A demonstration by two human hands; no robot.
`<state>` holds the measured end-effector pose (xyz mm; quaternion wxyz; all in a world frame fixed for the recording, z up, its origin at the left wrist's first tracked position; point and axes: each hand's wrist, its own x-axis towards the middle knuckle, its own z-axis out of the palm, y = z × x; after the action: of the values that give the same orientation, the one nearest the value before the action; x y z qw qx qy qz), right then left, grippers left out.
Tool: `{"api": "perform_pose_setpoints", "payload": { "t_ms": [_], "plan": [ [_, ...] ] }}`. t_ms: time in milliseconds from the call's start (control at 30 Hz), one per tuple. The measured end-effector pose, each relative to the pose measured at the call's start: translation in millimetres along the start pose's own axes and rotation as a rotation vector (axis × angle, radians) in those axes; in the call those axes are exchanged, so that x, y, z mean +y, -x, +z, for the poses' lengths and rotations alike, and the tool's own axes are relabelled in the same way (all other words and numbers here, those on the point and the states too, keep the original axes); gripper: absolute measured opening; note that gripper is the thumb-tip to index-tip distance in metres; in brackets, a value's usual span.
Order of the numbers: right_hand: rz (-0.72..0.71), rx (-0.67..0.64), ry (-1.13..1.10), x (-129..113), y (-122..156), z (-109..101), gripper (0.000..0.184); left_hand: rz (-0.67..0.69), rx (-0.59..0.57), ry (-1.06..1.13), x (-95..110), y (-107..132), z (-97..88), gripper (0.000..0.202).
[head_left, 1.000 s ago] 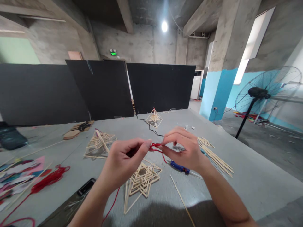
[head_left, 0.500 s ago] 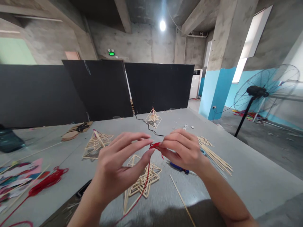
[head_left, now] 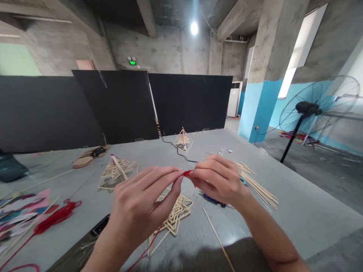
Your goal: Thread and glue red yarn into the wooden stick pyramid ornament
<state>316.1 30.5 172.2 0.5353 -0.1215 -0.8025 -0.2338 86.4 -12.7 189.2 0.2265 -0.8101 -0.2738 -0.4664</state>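
Observation:
A small bunch of red yarn (head_left: 186,173) is pinched between my two hands above the table. My left hand (head_left: 150,196) grips its left end with thumb and fingertips together. On its other end, the fingers of my right hand (head_left: 217,177) are closed too, and a short tail hangs below them. From my left hand a red strand runs down toward the lower edge. Beneath the hands lies a star-shaped frame of thin wooden sticks (head_left: 181,211), partly covered by my left hand.
Stick pyramids stand at the left (head_left: 113,172) and far middle (head_left: 183,140). Loose sticks (head_left: 259,189) and a blue tool (head_left: 214,200) lie right. One stick (head_left: 218,240) lies in front. A red yarn skein (head_left: 56,217), colored scraps (head_left: 25,211) and a dark phone-like object (head_left: 100,224) are left.
My left fingers, spread half a second ago, have closed onto the red yarn. The yarn's loops are now mostly hidden between the fingertips. My right hand keeps its pinch.

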Motion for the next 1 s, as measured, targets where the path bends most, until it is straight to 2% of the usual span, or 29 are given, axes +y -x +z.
{"api": "perform_pose_setpoints", "payload": {
  "t_ms": [233,467,800,1000],
  "plan": [
    [0.086,0.062,-0.134,-3.2,-4.2,2.6,0.015,-0.128,0.003,0.141,1.2,-0.7,0.3,0.008],
    [0.256,0.038,-0.323,-9.0,-9.4,-0.8,0.011,-0.285,-0.058,0.358,1.2,-2.1,-4.1,0.010],
    [0.219,0.008,-0.280,-6.9,-9.1,-0.8,0.017,-0.342,-0.063,0.391,-0.4,-2.8,-2.9,0.011],
    [0.179,0.040,-0.225,-6.2,-8.9,-0.7,0.019,-0.343,-0.038,0.377,-0.2,-2.6,-2.4,0.011]
  ]
}}
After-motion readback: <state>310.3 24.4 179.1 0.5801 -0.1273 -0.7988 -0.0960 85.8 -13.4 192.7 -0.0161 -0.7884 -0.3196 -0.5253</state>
